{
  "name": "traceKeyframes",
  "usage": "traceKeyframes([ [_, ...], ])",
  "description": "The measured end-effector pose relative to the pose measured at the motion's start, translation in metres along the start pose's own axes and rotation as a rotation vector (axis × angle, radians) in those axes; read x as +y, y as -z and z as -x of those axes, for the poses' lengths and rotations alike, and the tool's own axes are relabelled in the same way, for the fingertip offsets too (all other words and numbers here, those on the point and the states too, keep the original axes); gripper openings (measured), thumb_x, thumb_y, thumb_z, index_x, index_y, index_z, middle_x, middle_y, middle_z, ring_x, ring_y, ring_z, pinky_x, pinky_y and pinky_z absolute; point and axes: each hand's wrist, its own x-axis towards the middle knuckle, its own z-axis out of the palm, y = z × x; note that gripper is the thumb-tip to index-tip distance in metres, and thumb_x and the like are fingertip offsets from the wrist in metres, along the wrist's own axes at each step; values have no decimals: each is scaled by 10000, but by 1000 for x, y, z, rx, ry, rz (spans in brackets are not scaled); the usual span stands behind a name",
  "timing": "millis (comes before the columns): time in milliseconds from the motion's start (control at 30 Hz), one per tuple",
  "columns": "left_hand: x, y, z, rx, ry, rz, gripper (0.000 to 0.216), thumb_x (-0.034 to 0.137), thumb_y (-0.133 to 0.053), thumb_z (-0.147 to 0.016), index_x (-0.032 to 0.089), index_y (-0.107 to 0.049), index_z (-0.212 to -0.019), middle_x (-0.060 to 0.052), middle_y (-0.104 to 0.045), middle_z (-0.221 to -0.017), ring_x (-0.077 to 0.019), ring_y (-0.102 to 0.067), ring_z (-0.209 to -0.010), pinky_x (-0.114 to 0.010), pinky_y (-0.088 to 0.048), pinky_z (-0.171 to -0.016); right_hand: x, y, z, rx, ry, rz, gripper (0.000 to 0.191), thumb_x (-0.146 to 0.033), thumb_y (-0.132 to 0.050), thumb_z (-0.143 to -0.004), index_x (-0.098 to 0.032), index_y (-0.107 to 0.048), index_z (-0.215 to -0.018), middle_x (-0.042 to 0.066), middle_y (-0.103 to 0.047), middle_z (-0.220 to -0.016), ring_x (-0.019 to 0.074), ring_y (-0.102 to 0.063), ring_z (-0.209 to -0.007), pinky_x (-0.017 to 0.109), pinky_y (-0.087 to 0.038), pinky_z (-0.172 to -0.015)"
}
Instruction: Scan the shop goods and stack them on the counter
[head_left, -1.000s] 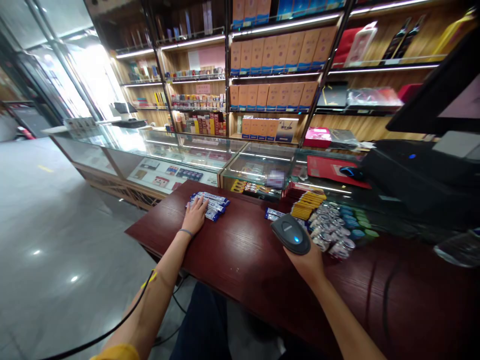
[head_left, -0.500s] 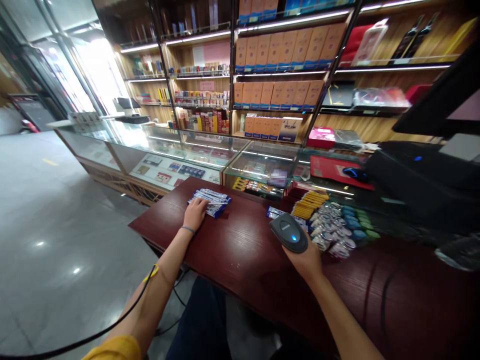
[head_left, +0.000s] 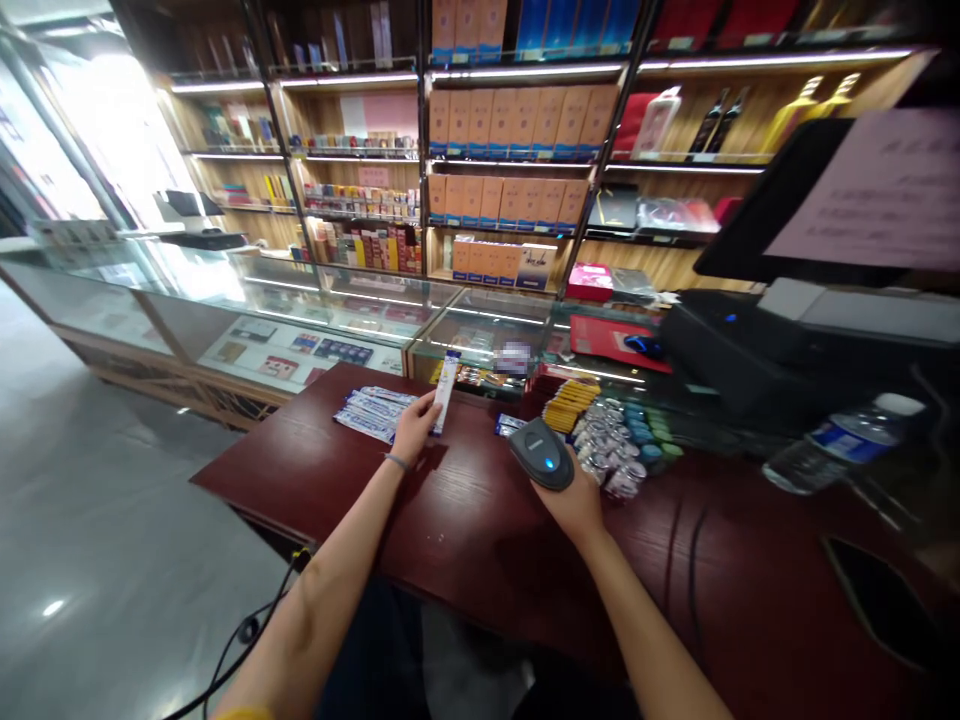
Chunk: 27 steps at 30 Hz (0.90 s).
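Note:
My left hand [head_left: 414, 428] pinches a slim white-and-blue packet [head_left: 446, 390], which stands upright above the dark red table. Just left of that hand lies a pile of similar blue-and-white packets [head_left: 367, 410]. My right hand [head_left: 574, 500] is wrapped around a black barcode scanner [head_left: 541, 452] with a lit blue light; the scanner hides most of those fingers. Partly behind the scanner, a few more blue-and-white packets [head_left: 508, 425] rest on the table. What is printed on the packets is too small to read.
Right of the scanner stand yellow packets [head_left: 571, 400], silver-topped items [head_left: 606, 440] and blue and green ones. A water bottle [head_left: 844, 445], a phone [head_left: 877, 598] and a monitor [head_left: 780, 200] are at the right. A glass counter [head_left: 322, 300] runs along behind the table [head_left: 450, 530].
My left hand has lifted one packet off the pile and moved right with it. My right hand still grips the scanner. The view has turned to the right, bringing the bottle and phone into sight.

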Motion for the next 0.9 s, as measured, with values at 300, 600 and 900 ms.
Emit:
traceKeyframes([
  [300, -15, -59, 5, -37, 107, 198, 369, 298, -765, -740, 189, -737, -1091, -75, -756, -1044, -222, -703, -934, -368, -527, -937, 2, 19, -11, -96, -78, 9, 449, -330, -645, -755, -263, -570, -1193, 40, -764, -921, 279, -742, -871, 352, -567, -743],
  [600, -8, -52, 11, -75, 236, 217, 346, 324, -775, -714, 178, -723, -1023, -67, -757, -939, -214, -708, -841, -376, -568, -862, 5, 13, -9, -205, -26, 160, 556, -316, -684, -729, -284, -573, -1273, 44, -775, -906, 304, -748, -837, 343, -551, -712],
  [900, -10, -48, 7, 104, 481, 638, 301, 217, -751, -723, 190, -506, -896, -23, -682, -846, -170, -718, -765, -398, -584, -865, 7, 9, -7, -186, 14, 248, 509, -342, -683, -747, -276, -593, -1243, 32, -772, -833, 294, -750, -771, 326, -543, -664],
])
